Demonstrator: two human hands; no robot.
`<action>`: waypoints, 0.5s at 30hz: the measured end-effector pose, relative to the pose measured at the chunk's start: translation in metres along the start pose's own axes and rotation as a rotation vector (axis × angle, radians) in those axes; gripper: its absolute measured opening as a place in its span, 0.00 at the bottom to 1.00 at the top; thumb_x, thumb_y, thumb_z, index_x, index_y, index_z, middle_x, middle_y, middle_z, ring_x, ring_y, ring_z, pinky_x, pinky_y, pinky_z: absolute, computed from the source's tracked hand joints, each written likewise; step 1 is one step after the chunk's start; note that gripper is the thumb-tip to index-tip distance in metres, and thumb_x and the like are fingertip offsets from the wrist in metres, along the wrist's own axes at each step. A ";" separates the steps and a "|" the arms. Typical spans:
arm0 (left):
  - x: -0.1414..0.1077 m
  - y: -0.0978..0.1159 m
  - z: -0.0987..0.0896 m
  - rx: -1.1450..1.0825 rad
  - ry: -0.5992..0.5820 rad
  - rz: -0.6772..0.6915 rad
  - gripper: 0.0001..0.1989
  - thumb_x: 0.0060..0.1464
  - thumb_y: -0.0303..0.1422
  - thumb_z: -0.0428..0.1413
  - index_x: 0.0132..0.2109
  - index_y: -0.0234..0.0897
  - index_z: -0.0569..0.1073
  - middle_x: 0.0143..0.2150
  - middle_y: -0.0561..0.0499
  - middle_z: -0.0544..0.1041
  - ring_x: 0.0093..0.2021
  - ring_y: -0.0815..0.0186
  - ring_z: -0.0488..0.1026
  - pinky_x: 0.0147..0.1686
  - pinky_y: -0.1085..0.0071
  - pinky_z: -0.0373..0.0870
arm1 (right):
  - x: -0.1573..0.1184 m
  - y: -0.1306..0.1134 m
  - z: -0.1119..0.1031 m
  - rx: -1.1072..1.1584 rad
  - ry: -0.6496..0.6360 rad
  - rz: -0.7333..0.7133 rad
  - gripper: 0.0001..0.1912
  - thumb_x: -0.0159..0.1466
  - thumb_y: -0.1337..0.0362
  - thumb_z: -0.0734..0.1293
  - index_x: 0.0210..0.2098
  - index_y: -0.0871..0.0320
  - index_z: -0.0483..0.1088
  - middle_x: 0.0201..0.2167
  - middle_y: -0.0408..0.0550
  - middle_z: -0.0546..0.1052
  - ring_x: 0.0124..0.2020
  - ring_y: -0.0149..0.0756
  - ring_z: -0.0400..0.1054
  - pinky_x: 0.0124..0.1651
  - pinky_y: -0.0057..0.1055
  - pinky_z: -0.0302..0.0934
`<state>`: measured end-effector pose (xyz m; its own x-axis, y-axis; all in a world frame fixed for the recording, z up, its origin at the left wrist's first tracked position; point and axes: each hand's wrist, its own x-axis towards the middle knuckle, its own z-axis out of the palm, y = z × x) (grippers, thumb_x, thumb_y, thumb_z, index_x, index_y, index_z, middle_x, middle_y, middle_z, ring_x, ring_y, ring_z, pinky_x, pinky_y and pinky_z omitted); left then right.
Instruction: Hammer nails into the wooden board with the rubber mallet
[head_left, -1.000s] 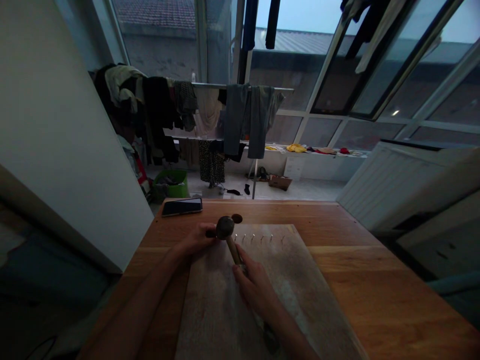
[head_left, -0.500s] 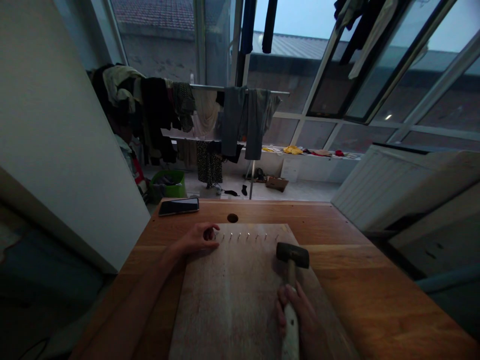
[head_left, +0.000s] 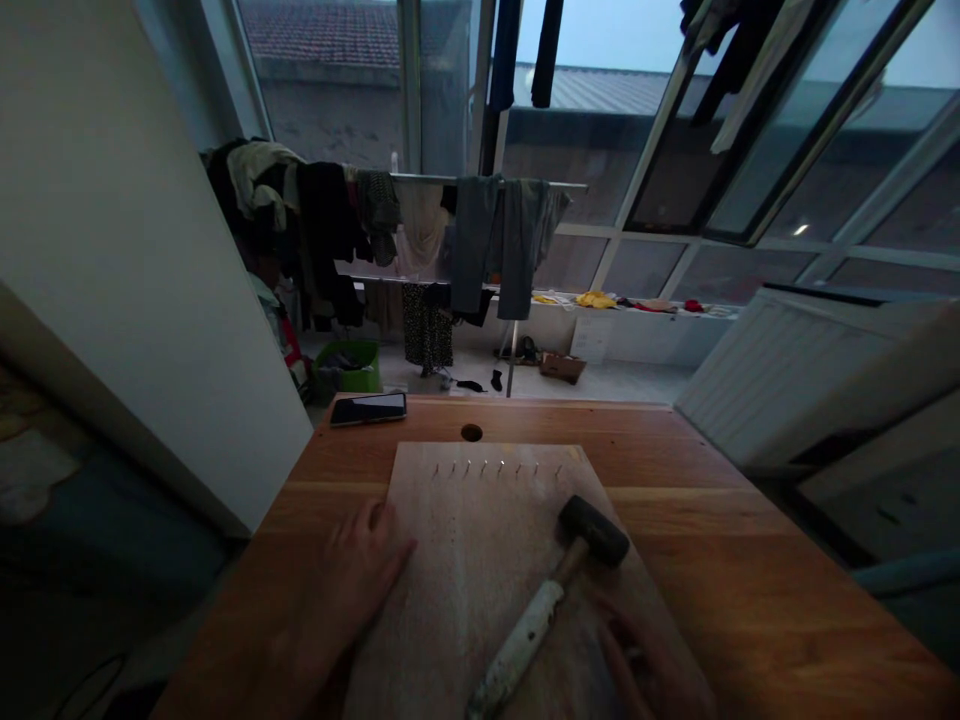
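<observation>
A mallet (head_left: 521, 640) with a dark head and a worn white handle lies slantwise on a pale wooden board (head_left: 450, 600). Just right of its handle is my right hand (head_left: 649, 655), apart from it, fingers spread and somewhat blurred. My left hand (head_left: 364, 560) rests at the board's left edge, holding nothing, its thumb stretched over the board and its fingers loosely bent. Across the board's far end stands a row of several thin nails (head_left: 484, 468), some leaning slightly.
The board lies on a wooden table (head_left: 720, 560) with a round hole (head_left: 472, 432) beyond it. A phone (head_left: 368, 408) sits at the far left corner. Behind the table are a clothes rack (head_left: 487, 180) with laundry, a green basket (head_left: 356, 370) and a white wall panel (head_left: 772, 370) at right.
My right hand has let go of the mallet, which now lies tilted on the board. My left hand has left the leftmost nail and come back toward me to the board's left edge.
</observation>
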<state>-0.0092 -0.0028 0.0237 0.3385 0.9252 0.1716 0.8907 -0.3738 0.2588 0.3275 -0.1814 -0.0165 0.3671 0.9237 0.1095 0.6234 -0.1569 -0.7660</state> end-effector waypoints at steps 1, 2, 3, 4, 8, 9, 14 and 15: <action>-0.011 0.005 0.002 0.021 0.007 -0.011 0.24 0.68 0.43 0.46 0.61 0.36 0.71 0.63 0.37 0.69 0.56 0.49 0.72 0.55 0.51 0.70 | 0.002 0.012 -0.006 -0.086 -0.021 -0.126 0.24 0.69 0.47 0.62 0.59 0.46 0.74 0.55 0.52 0.78 0.53 0.51 0.75 0.57 0.48 0.71; -0.020 0.010 0.006 0.038 0.025 -0.014 0.24 0.68 0.43 0.45 0.62 0.37 0.71 0.66 0.37 0.67 0.57 0.49 0.72 0.55 0.51 0.70 | 0.004 0.022 -0.011 -0.170 -0.020 -0.225 0.24 0.70 0.50 0.60 0.62 0.46 0.71 0.61 0.51 0.75 0.60 0.52 0.71 0.61 0.49 0.68; -0.027 0.015 0.009 0.050 0.052 -0.010 0.23 0.68 0.43 0.45 0.62 0.38 0.70 0.67 0.37 0.66 0.58 0.49 0.72 0.56 0.50 0.70 | 0.006 0.031 -0.013 -0.260 0.002 -0.297 0.24 0.71 0.53 0.58 0.64 0.46 0.69 0.64 0.51 0.72 0.64 0.53 0.66 0.64 0.52 0.65; -0.031 0.020 0.013 0.058 0.082 0.005 0.23 0.67 0.42 0.46 0.63 0.39 0.70 0.68 0.38 0.65 0.60 0.48 0.71 0.57 0.49 0.69 | 0.008 0.039 -0.014 -0.355 0.034 -0.343 0.25 0.71 0.55 0.57 0.65 0.47 0.67 0.66 0.51 0.69 0.68 0.54 0.61 0.66 0.54 0.63; -0.026 0.035 0.025 0.010 0.131 0.058 0.22 0.66 0.42 0.49 0.63 0.42 0.70 0.67 0.39 0.67 0.60 0.48 0.71 0.55 0.50 0.71 | 0.011 0.063 -0.021 -0.637 0.158 -0.383 0.25 0.71 0.58 0.55 0.64 0.51 0.69 0.67 0.56 0.68 0.70 0.60 0.55 0.65 0.62 0.59; -0.022 0.039 0.027 -0.019 0.118 0.070 0.22 0.66 0.42 0.49 0.63 0.41 0.70 0.66 0.39 0.67 0.58 0.49 0.72 0.53 0.51 0.73 | 0.011 0.069 -0.026 -0.674 0.175 -0.384 0.24 0.71 0.58 0.55 0.62 0.52 0.70 0.66 0.57 0.69 0.70 0.60 0.57 0.64 0.61 0.61; 0.003 0.077 0.037 -0.196 0.062 0.248 0.21 0.64 0.40 0.52 0.61 0.41 0.70 0.64 0.39 0.68 0.60 0.49 0.71 0.56 0.50 0.72 | 0.012 0.102 -0.071 -0.828 0.293 -0.158 0.28 0.71 0.52 0.51 0.61 0.53 0.70 0.64 0.62 0.69 0.66 0.62 0.61 0.56 0.62 0.66; 0.008 0.088 0.039 -0.233 0.033 0.282 0.21 0.63 0.39 0.53 0.61 0.42 0.70 0.64 0.39 0.68 0.60 0.49 0.71 0.56 0.50 0.72 | 0.013 0.109 -0.084 -0.836 0.288 -0.131 0.29 0.71 0.51 0.50 0.60 0.53 0.71 0.64 0.62 0.69 0.66 0.63 0.62 0.55 0.63 0.67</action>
<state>0.0832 -0.0261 0.0110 0.5479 0.7822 0.2965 0.6692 -0.6226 0.4057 0.4583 -0.2154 -0.0458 0.3468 0.8461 0.4047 0.9307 -0.3638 -0.0369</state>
